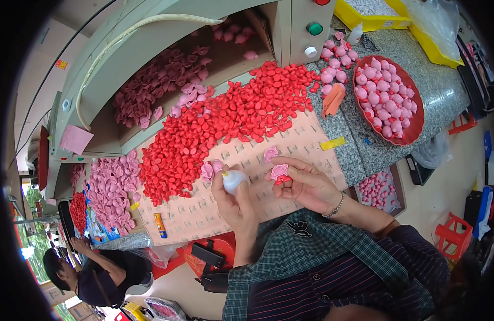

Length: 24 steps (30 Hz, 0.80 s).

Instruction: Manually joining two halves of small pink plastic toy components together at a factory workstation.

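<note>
My left hand [240, 211] is wrapped round a small white squeeze bottle [233, 181] with a yellowish tip, held over the mat. Opposite it, my right hand [314, 187] pinches a little pink moulded piece [279, 170] with a red piece [282, 180] at its lower edge. The bottle and the pinched piece are apart. A loose pink piece [270, 154] lies on the patterned mat [306, 139] just beyond my right fingers. Beside the bottle rest a pink shell piece [207, 171] and a rounded pink piece [217, 165]. A large heap of red pieces [204, 131] spreads behind them.
A red bowl [416, 130] of pink-and-red figures stands at the right. More pink pieces [110, 179] are heaped at the left. Behind rises a grey-green machine housing [177, 40] with a green button [314, 28]. Another person [100, 275] is at the lower left.
</note>
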Each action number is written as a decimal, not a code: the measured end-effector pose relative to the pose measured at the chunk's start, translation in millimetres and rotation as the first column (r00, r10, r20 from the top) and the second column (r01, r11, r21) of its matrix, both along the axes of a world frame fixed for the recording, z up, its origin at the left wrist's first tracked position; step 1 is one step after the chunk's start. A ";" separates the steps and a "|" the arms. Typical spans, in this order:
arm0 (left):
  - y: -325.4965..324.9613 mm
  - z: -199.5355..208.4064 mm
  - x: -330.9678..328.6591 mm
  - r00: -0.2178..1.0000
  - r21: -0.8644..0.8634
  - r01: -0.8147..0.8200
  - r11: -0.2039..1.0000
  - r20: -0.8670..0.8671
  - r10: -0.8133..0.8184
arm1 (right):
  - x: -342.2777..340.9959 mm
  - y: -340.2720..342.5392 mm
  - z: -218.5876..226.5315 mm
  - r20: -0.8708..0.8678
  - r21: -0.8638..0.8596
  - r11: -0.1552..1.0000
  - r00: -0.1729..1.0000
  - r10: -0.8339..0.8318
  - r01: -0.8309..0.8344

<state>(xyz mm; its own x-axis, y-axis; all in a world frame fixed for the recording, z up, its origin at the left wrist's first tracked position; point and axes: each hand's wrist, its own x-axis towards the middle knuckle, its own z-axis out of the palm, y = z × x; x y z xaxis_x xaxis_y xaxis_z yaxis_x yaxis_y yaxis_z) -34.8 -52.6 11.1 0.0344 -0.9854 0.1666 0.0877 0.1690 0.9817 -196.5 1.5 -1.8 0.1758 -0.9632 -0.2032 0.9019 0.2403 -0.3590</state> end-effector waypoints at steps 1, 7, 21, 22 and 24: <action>3.6 0.8 6.5 1.000 0.000 0.005 1.000 0.000 -0.005 | 0.6 -1.2 0.3 0.022 -0.003 1.000 1.000 0.007 -0.006; 23.5 5.9 31.9 0.952 0.154 0.251 0.956 -0.221 -0.214 | 9.5 -7.5 -11.8 0.077 -0.077 0.997 0.997 0.006 0.000; 23.7 9.2 20.6 0.712 0.284 0.143 0.948 -0.695 0.100 | 21.9 -10.5 -11.5 0.154 -0.136 0.990 0.987 0.041 -0.020; 23.2 11.9 19.8 0.713 0.282 0.143 0.949 -0.694 0.099 | 22.3 -10.1 -12.5 0.162 -0.132 0.991 0.985 0.054 -0.033; 23.0 20.1 18.3 0.843 0.132 0.152 0.979 -0.535 -0.058 | 23.1 -9.5 -11.8 0.172 -0.133 0.990 0.983 0.069 -0.047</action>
